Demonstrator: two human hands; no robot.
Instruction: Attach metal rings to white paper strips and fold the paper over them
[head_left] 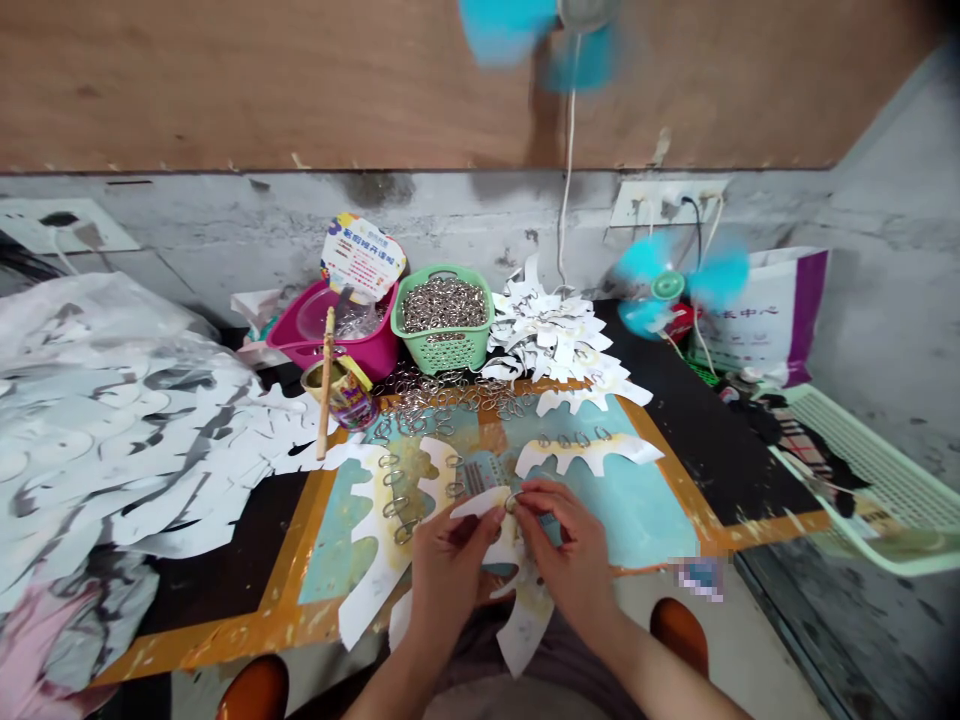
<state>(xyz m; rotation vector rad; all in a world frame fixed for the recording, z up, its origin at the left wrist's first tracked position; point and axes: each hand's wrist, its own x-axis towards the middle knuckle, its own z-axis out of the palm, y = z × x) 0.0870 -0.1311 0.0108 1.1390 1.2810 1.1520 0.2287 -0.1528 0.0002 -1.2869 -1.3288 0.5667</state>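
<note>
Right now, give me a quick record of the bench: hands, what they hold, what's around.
left hand: holds white paper cutout
right hand: pinches metal ring at the cutout's edge
beside hands: ringed cutout
beyond hands: loose rings
back of bench: green basket of rings; pink basket; cutout stack
left side: cutout heap
right side: turquoise fan

I'm seeing a cramped piecework workshop. There's a bare concrete wall point(465, 215), a plastic basket point(442, 352) heaped with metal rings point(442, 305), and piled paper cutouts point(547, 335).
</note>
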